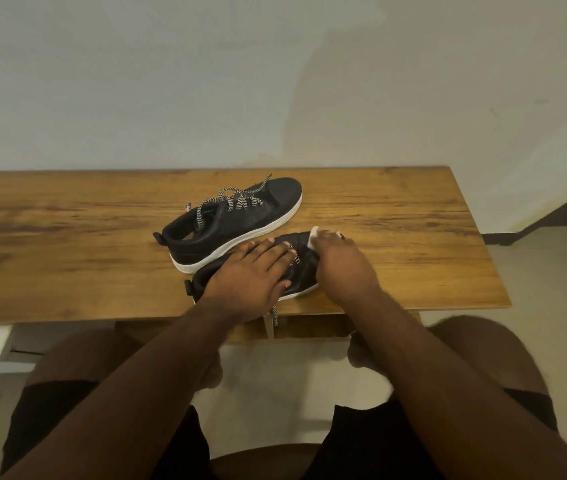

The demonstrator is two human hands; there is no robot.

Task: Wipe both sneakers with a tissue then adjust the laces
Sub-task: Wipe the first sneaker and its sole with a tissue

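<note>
Wiping the near sneaker (pixel 301 268) on the table (pixel 413 237).

My left hand (pixel 251 275) lies flat, fingers released, on its laces; my right hand (pixel 342 263) has fingers grasping the tissue (pixel 313 237) against its toe. The far sneaker (pixel 237 220) sits just behind.

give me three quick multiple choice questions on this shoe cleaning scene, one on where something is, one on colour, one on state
1. Where is the white tissue?
A. under the right hand, at the near sneaker's toe
B. on the far sneaker
C. on the floor

2. What colour are the sneaker soles?
A. red
B. white
C. black

3. How is the left hand?
A. raised in the air
B. pulling a lace
C. flat on the near sneaker

Answers: 1 A, the tissue peeks out past the right hand's fingers; 2 B, white rims edge both black uppers; 3 C, straight fingers lie across it.
</note>
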